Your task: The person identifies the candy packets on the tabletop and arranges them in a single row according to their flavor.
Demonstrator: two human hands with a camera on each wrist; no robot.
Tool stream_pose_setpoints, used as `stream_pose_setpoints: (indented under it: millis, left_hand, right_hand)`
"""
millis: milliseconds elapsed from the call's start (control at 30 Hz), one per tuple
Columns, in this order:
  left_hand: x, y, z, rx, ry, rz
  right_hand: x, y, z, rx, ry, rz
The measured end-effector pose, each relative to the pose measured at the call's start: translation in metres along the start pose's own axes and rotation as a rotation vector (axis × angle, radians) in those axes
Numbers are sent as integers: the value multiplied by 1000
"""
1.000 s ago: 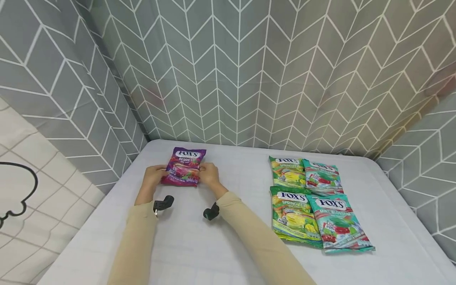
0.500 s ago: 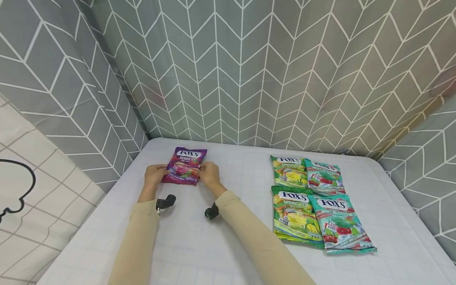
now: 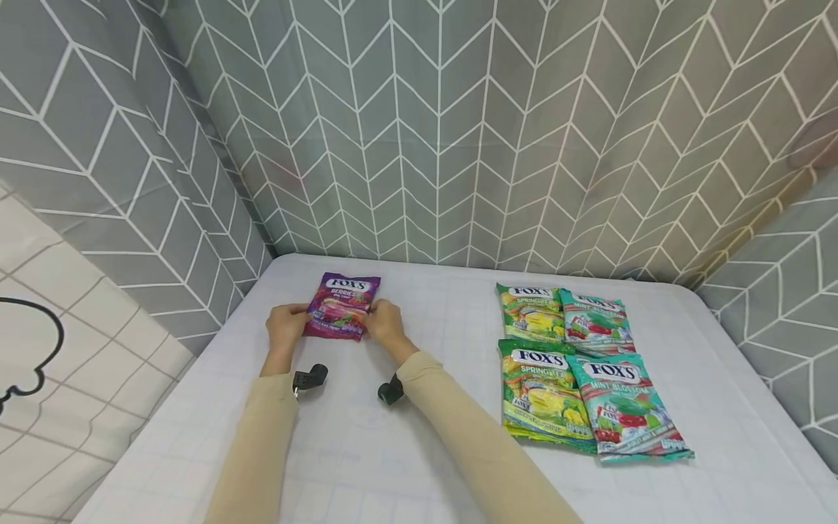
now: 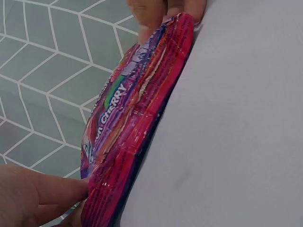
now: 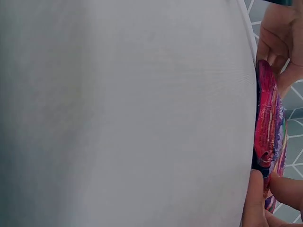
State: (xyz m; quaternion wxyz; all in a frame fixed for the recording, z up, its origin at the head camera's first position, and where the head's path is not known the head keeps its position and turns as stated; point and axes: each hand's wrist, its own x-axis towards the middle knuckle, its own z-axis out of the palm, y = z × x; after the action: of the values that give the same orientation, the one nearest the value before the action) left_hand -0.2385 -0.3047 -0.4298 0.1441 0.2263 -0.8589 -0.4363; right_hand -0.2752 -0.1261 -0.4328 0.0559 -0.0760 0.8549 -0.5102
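A purple bag of Fox's Berries candy [image 3: 340, 306] lies face up near the far left of the white table. My left hand [image 3: 286, 326] pinches its left edge near the lower corner; in the left wrist view, the fingers of the left hand [image 4: 40, 196] are at the near end of the bag's pink seam [image 4: 137, 127]. On the opposite side, my right hand [image 3: 386, 324] grips the lower right edge. The right wrist view shows the right hand [image 5: 281, 198] with thumb and fingers on either side of the bag's end [image 5: 267, 123].
Two yellow-green Spring Tea bags [image 3: 546, 397] [image 3: 532, 314] lie at the right, one behind the other, more packs showing under the front one. Beside them are two teal Mint Blossom bags [image 3: 628, 407] [image 3: 597, 322]. A patterned grey curtain [image 3: 439, 131] stands behind the white table [image 3: 432, 306].
Both hands keep their hold on the purple candy bag. Its lower left corner and my left hand have shifted slightly to the right. The other bags lie as before.
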Motion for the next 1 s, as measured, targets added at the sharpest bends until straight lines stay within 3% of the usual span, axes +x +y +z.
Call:
stream_pose_setpoints:
  millis: [233,400,567,700,833,1000]
  left_hand:
    - [-5,1,-1,45,42,30]
    - [-7,4,-3,23,39,43]
    - [-9,15,-3,3,108,100]
    - [-14,32,-1,-44,144,147]
    - [-29,56,5,-92,73,188]
    - [-64,80,26,-93,-135,264]
  right_hand:
    - [-7,-2,-2,-65,-21,-37]
    - [-12,-3,-5,-139,-46,-73]
    - [-19,-5,-16,-203,-113,-128]
    - [-30,-6,-31,-220,-182,-153]
    - [-48,-6,-51,-235,-207,-180]
    - [-70,0,-84,-276,-236,-230]
